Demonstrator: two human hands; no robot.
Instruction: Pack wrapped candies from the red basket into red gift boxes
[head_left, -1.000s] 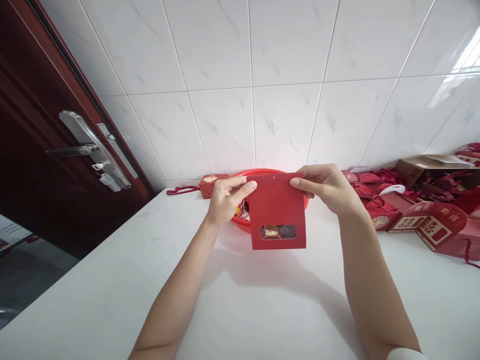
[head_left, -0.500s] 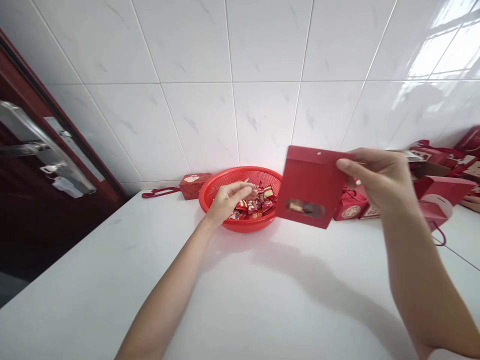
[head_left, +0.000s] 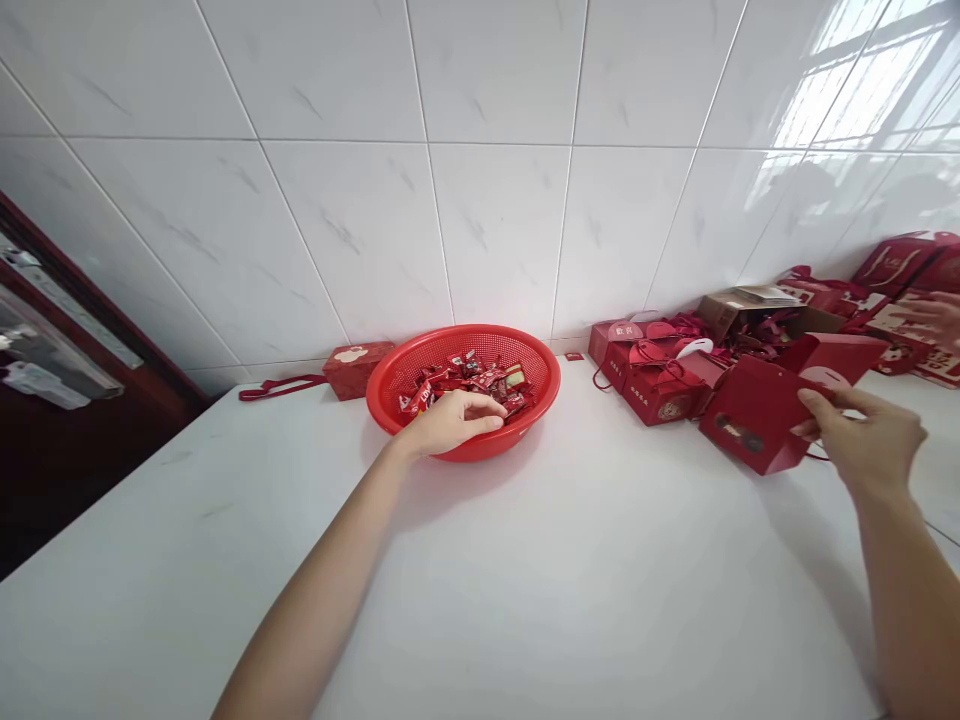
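A red plastic mesh basket [head_left: 538,352] stands against the wall, with red-wrapped sweets [head_left: 480,378] in it. My left hand [head_left: 454,422] hovers at its front rim, thumb and fingers a little apart, and I see nothing held. Off to the right, my right hand [head_left: 870,430] pinches the upper edge of a red paper gift box [head_left: 757,410] with an oval window in its side. This box hangs close to other red gift boxes [head_left: 664,392] with cords and round labels. My right hand's lower fingers are partly behind the box.
Left of the basket lies another red box [head_left: 356,370] with a red ribbon [head_left: 281,387]. At the right back stand an open cardboard box [head_left: 724,315] and more red boxes [head_left: 896,265]. Another person's hand [head_left: 934,318] shows at the right edge. A door [head_left: 67,310] is at the left.
My right hand has carried the red gift box right and down, from beside the basket to the other boxes. My left hand stays by the basket's front. The view has turned right.
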